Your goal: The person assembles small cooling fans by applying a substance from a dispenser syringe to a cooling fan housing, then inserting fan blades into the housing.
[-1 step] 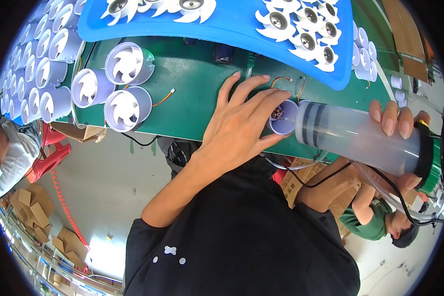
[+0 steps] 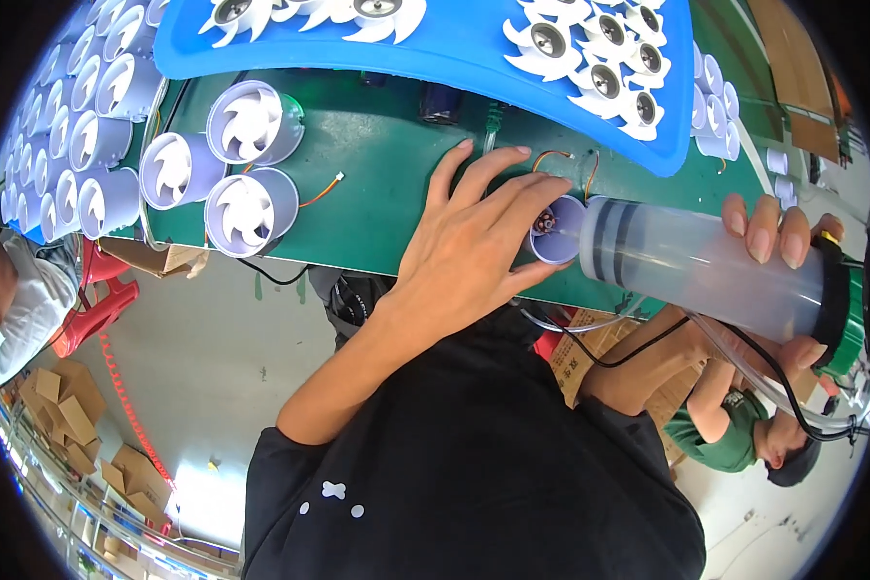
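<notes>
My left hand (image 2: 459,246) is wrapped around a small lavender cylindrical fan housing (image 2: 559,253) on the green work surface. Inside its open end, which faces right, a copper-wound motor core shows, partly hidden by my fingers. A large translucent dispensing syringe (image 2: 691,259) with dark plunger rings and a green cap lies in the grip of my right hand (image 2: 768,237), fingers over its top and thumb below. Its narrow tip points into the housing's opening; whether it touches the core I cannot tell. Thin red and orange wires (image 2: 592,176) lie just beyond the housing.
A blue tray (image 2: 435,63) at the back holds white fan impellers (image 2: 604,77). Three lavender fans (image 2: 251,213) stand to the left, with many stacked farther left. Tubing and a black cable (image 2: 764,362) hang from the syringe's cap. Other people sit at left and right.
</notes>
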Available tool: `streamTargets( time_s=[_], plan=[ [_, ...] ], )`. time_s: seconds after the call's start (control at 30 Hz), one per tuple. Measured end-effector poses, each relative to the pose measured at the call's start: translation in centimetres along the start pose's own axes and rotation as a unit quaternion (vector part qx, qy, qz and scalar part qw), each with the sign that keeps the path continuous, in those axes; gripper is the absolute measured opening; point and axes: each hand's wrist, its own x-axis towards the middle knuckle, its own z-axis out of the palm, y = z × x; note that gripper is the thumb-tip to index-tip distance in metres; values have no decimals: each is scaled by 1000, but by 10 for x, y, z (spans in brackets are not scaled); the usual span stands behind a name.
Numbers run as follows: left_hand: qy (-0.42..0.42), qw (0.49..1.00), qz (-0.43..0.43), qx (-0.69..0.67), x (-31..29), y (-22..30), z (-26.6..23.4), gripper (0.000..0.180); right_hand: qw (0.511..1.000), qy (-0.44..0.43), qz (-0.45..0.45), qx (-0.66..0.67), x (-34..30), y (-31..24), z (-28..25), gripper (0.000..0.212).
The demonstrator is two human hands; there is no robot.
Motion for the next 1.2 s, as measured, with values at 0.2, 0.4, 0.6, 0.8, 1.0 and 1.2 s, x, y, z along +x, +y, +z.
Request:
streamTargets(
  time_s=[0.2,0.4,0.6,0.8,1.0,1.2],
  plan=[
    [3,1000,3,2,-2,-1,1,67,998,-32,29,-39,0,2,-9,92],
    [10,1000,11,-4,-2,-1,3,68,999,-17,29,-25,0,1,-3,89],
    [8,1000,8,-2,-2,-2,2,67,999,-10,36,-37,2,1,0,91],
    [7,1000,13,-5,-1,-1,2,68,1000,6,21,-20,1,2,0,92],
    [2,1000,8,-3,-2,-1,1,68,999,-21,31,-36,2,0,-3,96],
    [-5,1000,8,2,0,0,-1,69,996,-73,29,-29,4,-2,-7,103]
  ],
)
